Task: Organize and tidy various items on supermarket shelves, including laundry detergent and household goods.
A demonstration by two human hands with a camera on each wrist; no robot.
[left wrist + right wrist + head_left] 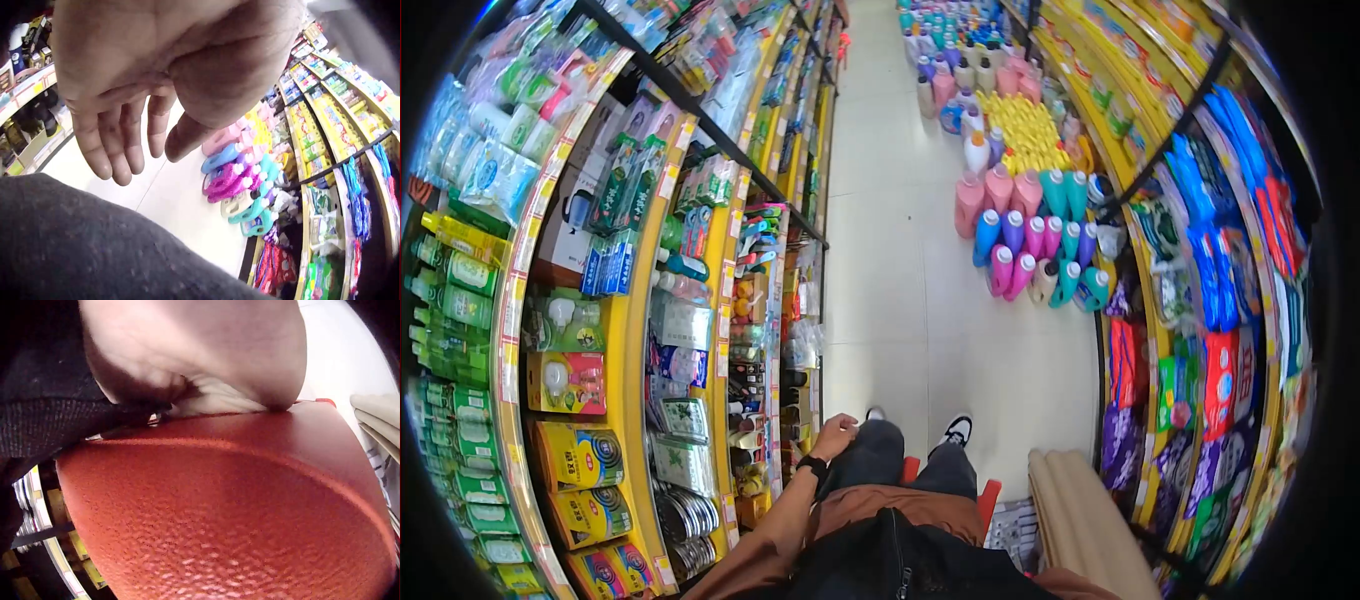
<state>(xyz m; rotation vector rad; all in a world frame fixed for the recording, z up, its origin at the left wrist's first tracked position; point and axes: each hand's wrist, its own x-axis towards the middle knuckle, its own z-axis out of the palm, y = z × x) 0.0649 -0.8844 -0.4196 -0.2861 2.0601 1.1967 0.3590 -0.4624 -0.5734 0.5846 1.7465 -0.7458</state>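
Note:
I sit on a red stool [988, 497] in a shop aisle, with dark trousers [878, 455] and trainers ahead of me. My left hand [835, 436] lies at my left knee; in the left wrist view its fingers [119, 147] hang straight and relaxed just above the trouser leg [81, 250], holding nothing. My right hand [194, 356] is out of the head view. The right wrist view shows it pressed against the red stool seat [237, 512] beside my thigh, with its fingers hidden.
Yellow shelves [635, 330] packed with goods run close on my left. Several coloured detergent bottles [1030, 250] stand on the floor ahead to the right, before another shelf [1190, 330]. A beige folded stack [1080, 515] leans by my right side. Pale floor [920, 320] lies ahead.

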